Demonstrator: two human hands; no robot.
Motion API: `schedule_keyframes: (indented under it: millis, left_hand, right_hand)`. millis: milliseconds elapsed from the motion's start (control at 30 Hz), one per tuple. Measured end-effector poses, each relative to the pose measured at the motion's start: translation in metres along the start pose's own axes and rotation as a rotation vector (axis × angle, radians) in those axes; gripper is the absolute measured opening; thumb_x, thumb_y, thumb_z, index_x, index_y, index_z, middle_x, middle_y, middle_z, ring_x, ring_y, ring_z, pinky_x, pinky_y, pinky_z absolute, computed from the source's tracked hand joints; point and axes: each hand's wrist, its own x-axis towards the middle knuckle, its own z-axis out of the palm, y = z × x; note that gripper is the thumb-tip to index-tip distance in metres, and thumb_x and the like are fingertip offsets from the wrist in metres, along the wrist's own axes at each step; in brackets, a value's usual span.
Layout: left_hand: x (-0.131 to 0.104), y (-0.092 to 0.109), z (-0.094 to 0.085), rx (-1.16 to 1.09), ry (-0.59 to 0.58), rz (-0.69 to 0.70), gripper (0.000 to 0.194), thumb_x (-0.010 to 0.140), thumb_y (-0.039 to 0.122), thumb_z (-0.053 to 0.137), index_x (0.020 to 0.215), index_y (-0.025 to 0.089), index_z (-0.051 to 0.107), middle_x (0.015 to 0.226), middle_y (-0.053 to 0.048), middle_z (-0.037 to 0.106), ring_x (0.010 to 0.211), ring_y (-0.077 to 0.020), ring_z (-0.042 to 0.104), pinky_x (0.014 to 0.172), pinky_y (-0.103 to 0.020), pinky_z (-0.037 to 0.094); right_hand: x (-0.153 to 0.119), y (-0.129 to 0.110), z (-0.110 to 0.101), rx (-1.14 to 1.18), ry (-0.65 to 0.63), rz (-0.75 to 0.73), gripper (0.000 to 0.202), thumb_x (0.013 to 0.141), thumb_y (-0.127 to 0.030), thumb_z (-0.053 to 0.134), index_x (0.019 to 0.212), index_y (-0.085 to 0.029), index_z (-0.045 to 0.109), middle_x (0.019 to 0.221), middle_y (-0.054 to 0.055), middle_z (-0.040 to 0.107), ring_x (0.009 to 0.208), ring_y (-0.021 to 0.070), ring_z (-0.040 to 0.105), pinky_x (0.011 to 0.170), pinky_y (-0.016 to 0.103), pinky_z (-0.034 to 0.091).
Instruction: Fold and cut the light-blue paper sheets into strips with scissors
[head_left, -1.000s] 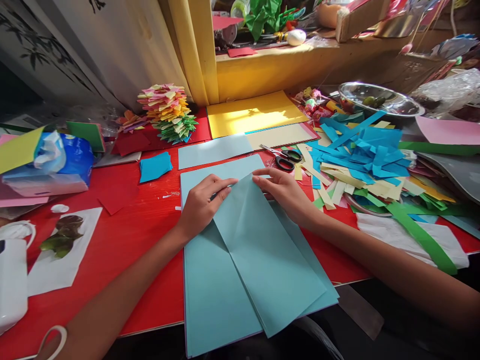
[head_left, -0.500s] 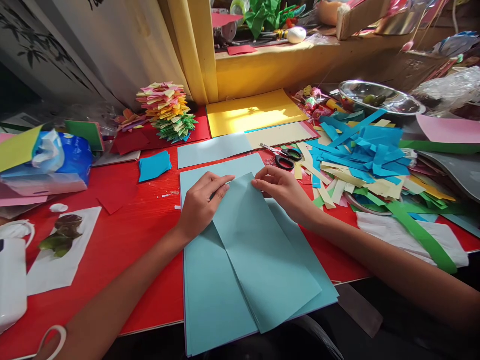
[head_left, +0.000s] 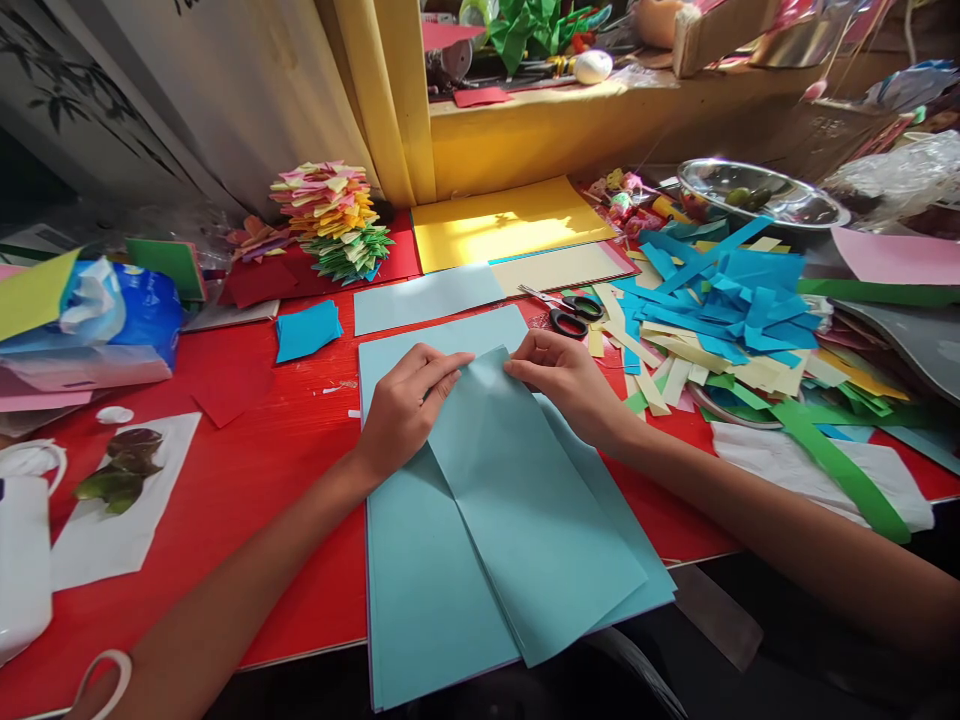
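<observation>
A light blue sheet of paper (head_left: pixel 536 510), folded lengthwise, lies slanted over a stack of light blue paper (head_left: pixel 427 610). At its far left corner my left hand (head_left: pixel 405 405) pinches the edge between thumb and fingers. My right hand (head_left: pixel 559 380) grips the far right corner the same way, thumb toward me. The folded sheet's near end lifts slightly off the stack. Just beyond my right hand lies a pair of black-handled scissors (head_left: pixel 571 312). A pale blue strip of paper (head_left: pixel 427 298) rests behind the stack.
A heap of cut blue paper strips (head_left: pixel 742 300) covers the right side, with a metal bowl (head_left: pixel 765 195) behind it. A layered paper model (head_left: pixel 334 220) stands at the back left. Left are a tissue pack (head_left: pixel 127 310) and leaves (head_left: pixel 120 475). The red table's front edge (head_left: pixel 300 655) is close.
Both hands keep their hold on the folded sheet and have barely moved. The sheet's near right corner has shifted very slightly to the right.
</observation>
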Motion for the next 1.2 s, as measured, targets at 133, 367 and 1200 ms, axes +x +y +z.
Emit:
schedule_keyframes:
  millis: [133,367,1200]
  left_hand:
    - [-0.001,0.000,0.000,0.002,-0.012,0.027,0.027,0.088,0.020,0.043,0.108,0.024,0.061,0.083,-0.001,0.053,0.077,-0.0112,0.053,0.067,-0.022,0.043]
    - [-0.002,-0.005,0.002,0.027,-0.001,0.160,0.029,0.087,0.012,0.044,0.105,0.024,0.063,0.083,-0.002,0.050,0.073,-0.0093,0.051,0.065,-0.021,0.043]
    - [-0.004,-0.016,0.008,0.170,-0.229,0.242,0.035,0.087,0.005,0.037,0.110,0.020,0.058,0.089,-0.004,0.048,0.083,-0.0120,0.050,0.073,-0.025,0.047]
  right_hand:
    - [0.000,0.002,0.000,0.032,0.009,-0.003,0.019,0.076,-0.021,0.055,0.062,-0.019,0.042,0.059,-0.004,0.039,0.053,0.0079,0.034,0.048,0.025,0.024]
    - [0.001,0.006,-0.001,0.084,0.023,-0.005,0.018,0.075,-0.024,0.057,0.065,-0.018,0.043,0.061,-0.004,0.044,0.055,0.0079,0.039,0.049,0.024,0.028]
    - [0.006,0.011,-0.008,-0.446,0.039,-0.219,0.009,0.078,-0.019,0.054,0.071,-0.016,0.060,0.069,0.000,0.058,0.065,0.0109,0.049,0.058,0.024,0.036]
